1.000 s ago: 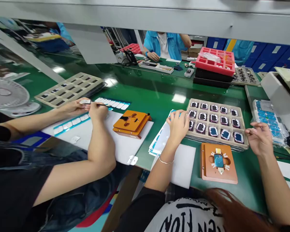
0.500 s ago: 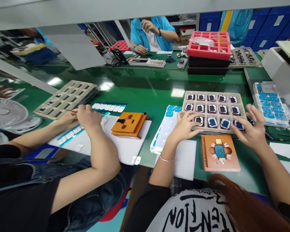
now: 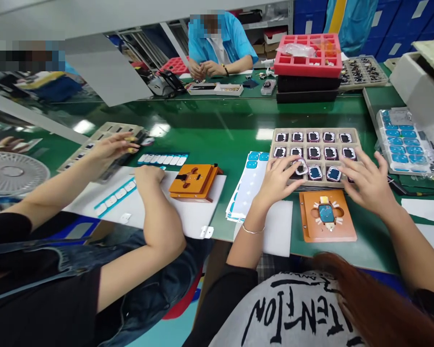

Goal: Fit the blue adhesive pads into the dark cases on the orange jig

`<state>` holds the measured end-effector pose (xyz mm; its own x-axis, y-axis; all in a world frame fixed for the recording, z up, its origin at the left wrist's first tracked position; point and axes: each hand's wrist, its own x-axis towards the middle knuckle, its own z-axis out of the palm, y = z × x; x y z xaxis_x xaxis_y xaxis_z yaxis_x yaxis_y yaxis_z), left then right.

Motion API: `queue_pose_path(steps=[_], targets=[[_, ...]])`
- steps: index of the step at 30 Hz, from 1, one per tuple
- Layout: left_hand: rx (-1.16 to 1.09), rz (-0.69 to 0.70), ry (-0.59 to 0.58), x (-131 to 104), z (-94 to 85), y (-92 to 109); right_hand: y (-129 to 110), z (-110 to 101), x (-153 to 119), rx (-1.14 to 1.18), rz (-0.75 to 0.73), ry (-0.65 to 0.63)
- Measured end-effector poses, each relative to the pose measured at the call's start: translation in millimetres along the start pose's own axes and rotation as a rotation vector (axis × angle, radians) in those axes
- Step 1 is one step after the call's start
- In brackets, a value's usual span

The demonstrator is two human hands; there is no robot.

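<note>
A beige compartment tray (image 3: 320,182) holds rows of small watch-like cases. My left hand (image 3: 279,180) is at its front left corner, thumb and fingers closed on one white-rimmed case (image 3: 301,166), lifted and tilted over the front row. At the tray's front right, my right hand (image 3: 367,180) has its fingers spread, and its fingertips hide part of the last front compartment. Below the tray lies an orange fixture (image 3: 311,231) with a blue-faced piece (image 3: 326,213) in its middle, ringed by small white tabs.
Sheets with blue stickers (image 3: 244,188) and a white foam pad (image 3: 280,231) lie left of the fixture. A bagged blue pack (image 3: 405,144) is at right. A co-worker's arms (image 3: 155,217) reach near another orange fixture (image 3: 193,180); a red tray (image 3: 307,55) stands behind.
My left hand now has a case raised from the front left compartment. My right hand has shifted slightly left. The neighbouring co-worker's far hand has moved over their tray.
</note>
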<state>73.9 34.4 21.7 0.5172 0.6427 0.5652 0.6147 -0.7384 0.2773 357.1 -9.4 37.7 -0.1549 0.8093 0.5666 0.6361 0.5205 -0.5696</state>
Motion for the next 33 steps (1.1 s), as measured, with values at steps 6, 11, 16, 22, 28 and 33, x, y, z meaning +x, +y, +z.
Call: queue_pose_path(steps=[6,11,16,22,28,33], targets=[[-0.06,0.029,-0.069,1.3,-0.9,23.7,-12.6,4.6,-3.2,0.012,-0.167,-0.023],[-0.1,0.173,-0.211,-5.3,7.2,57.8,-20.2,19.1,-12.8,0.466,-0.082,-0.094],[-0.146,0.259,-0.139,-11.2,13.7,64.6,-24.8,12.9,-11.9,0.646,0.111,-0.09],[-0.176,0.36,0.128,-14.6,14.7,55.1,-25.7,-26.5,-9.8,-0.054,-0.163,-0.387],[-0.226,0.507,-0.081,-16.8,14.5,59.8,-21.7,-25.6,-17.6,-0.296,-0.264,-0.537],[-0.229,0.501,-0.269,-14.9,5.5,58.9,-15.2,-34.7,-15.0,-0.186,-0.294,-0.587]])
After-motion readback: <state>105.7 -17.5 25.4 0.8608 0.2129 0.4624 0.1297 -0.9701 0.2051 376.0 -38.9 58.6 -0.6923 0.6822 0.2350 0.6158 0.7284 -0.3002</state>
